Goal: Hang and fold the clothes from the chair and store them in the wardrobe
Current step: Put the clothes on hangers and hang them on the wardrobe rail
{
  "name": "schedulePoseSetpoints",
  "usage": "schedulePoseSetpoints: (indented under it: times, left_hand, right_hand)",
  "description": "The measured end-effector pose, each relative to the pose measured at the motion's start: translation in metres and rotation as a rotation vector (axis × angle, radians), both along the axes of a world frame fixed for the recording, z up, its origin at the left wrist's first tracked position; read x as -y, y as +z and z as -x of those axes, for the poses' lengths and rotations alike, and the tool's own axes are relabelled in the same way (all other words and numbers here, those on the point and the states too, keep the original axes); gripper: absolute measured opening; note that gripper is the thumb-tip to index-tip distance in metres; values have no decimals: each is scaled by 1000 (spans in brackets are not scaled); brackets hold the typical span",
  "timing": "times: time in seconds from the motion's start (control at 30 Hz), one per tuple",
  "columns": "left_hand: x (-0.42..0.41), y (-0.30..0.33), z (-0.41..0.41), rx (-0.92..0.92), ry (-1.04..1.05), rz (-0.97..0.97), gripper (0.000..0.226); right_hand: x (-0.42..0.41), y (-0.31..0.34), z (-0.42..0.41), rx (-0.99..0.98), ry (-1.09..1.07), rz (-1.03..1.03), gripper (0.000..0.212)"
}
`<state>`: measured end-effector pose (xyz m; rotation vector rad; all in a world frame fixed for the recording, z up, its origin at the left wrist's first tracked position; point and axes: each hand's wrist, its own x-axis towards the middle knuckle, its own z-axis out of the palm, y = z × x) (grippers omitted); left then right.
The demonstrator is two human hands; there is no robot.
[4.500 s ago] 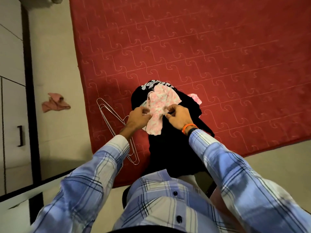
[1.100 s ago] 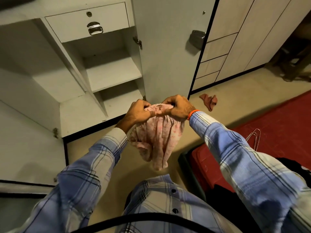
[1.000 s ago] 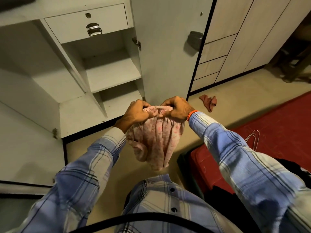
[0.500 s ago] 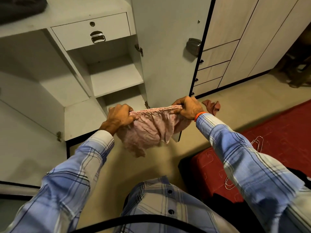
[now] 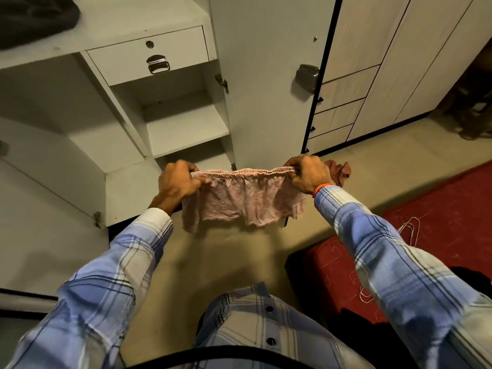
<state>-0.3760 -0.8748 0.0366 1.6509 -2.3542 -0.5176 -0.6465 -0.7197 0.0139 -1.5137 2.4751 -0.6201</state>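
Both hands, left hand (image 5: 177, 182) & right hand (image 5: 308, 173), pinch pink shorts' (image 5: 243, 198) waistband taut w/ curled fingers; fold next, then wardrobe shelf (image 5: 186, 129).

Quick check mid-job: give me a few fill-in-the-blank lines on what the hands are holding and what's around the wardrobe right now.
1. Both hands grip the pink shorts by the ____, stretched between them.
2. The left hand and right hand hold the garment in front of the open ____.
3. The drawer above the shelves is ____.
4. The wire hangers lie on the ____ mat.

Missing words: waistband; wardrobe; closed; red
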Motion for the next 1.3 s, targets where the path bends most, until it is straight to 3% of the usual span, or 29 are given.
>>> schedulePoseSetpoints:
  times: [0.17,0.37,0.47,0.6,0.73,0.93,1.07,1.3]
  left_hand:
    - [-1,-1,-5,-428,137,-146,29]
    - [2,-8,-10,-704,324,-249,36]
    - [1,-10,-12,-780,360,-316,39]
    - [-1,-12,-15,-795,347,-333,36]
    - [6,-19,-22,-771,332,-289,55]
    - [-3,-15,-15,-714,303,-211,39]
    - [-7,-13,-11,-707,205,-179,28]
    - [-6,-15,-9,-774,185,-274,25]
  right_hand:
    - [-2,0,1,212,-152,117,25]
    - [-7,3,1,369,-124,237,40]
    - [-10,3,1,354,-129,291,34]
    - [-11,-1,0,364,-177,341,29]
    - [-12,0,-2,451,-207,366,34]
    - [-13,-2,3,608,-278,406,36]
    - [-14,-9,8,788,-305,428,22]
    - [-15,-4,6,925,-221,458,23]
